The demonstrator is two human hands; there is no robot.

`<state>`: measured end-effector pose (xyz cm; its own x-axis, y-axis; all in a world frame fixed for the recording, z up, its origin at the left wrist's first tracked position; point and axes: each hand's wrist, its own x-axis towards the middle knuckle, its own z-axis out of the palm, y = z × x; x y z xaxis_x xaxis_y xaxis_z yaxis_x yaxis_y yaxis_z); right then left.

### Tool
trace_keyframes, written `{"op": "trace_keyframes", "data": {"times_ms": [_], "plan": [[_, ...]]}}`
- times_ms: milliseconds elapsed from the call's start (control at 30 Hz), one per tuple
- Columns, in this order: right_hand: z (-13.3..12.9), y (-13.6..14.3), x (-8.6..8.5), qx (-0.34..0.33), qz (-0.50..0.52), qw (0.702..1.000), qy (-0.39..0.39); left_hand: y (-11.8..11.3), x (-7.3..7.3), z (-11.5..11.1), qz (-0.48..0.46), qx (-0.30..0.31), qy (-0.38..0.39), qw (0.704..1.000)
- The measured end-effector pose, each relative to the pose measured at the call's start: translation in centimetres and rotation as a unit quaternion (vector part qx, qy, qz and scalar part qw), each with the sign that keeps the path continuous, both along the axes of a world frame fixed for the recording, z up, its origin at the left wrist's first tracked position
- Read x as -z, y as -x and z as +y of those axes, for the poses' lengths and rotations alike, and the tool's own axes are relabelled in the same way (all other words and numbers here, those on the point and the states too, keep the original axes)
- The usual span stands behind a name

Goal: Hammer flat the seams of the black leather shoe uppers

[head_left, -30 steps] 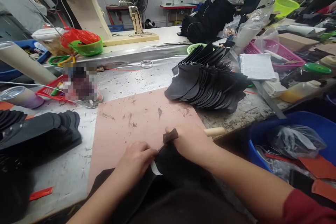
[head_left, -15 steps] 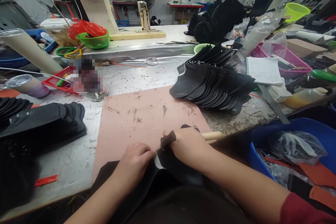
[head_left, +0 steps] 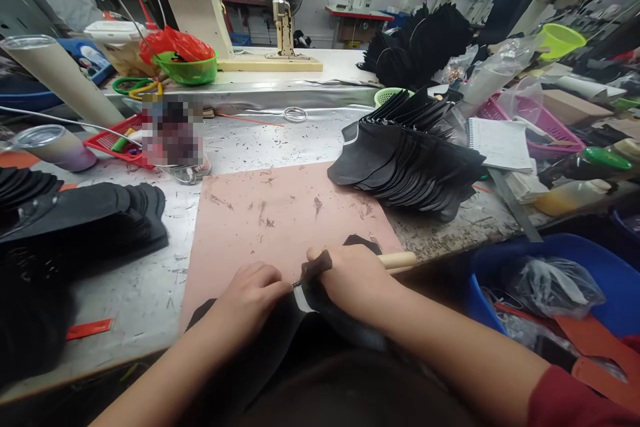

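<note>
My left hand point(head_left: 253, 295) pinches the edge of a black leather piece point(head_left: 274, 332) at the near edge of the pink board point(head_left: 260, 203). A short white strip point(head_left: 303, 300) shows on the leather between my hands. Closed around a hammer point(head_left: 397, 260), my right hand point(head_left: 353, 277) sits just right of the left. The hammer's pale wooden handle sticks out to the right and its dark brown head points left, close to my left fingertips. Much of the leather hangs below the table edge, in shadow. My right fingers are partly hidden.
A fanned stack of black leather pieces point(head_left: 405, 157) stands beyond my right hand; another black stack point(head_left: 110, 220) lies at left. A blue tub point(head_left: 477, 280) of scraps is at lower right. Behind stand a sewing machine point(head_left: 195, 7) and a green basket point(head_left: 193, 71).
The view has shifted slightly. Both hands stay close together on the leather, and the hammer head has tilted a little between them.
</note>
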<state>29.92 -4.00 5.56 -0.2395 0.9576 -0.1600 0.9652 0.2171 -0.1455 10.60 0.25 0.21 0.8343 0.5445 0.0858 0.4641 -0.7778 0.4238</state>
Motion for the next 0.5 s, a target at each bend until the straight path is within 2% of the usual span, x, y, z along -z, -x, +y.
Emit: {"op": "trace_keyframes", "data": {"times_ms": [167, 300, 400, 500], "plan": [[0.3, 0.5, 0.1, -0.023, 0.017, 0.999, -0.029, 0.4, -0.3, 0.5, 0.031, 0.008, 0.064, 0.997], [0.4, 0.8, 0.1, -0.023, 0.017, 0.999, 0.015, 0.9, -0.3, 0.5, 0.055, 0.004, 0.042, 0.998], [0.3, 1.0, -0.1, -0.014, 0.014, 1.0, -0.02, 1.3, -0.4, 0.5, 0.058, 0.005, 0.049, 0.997], [0.5, 1.2, -0.2, -0.016, -0.005, 1.0, 0.024, 1.6, -0.4, 0.6, 0.04, 0.019, 0.053, 0.998]]}}
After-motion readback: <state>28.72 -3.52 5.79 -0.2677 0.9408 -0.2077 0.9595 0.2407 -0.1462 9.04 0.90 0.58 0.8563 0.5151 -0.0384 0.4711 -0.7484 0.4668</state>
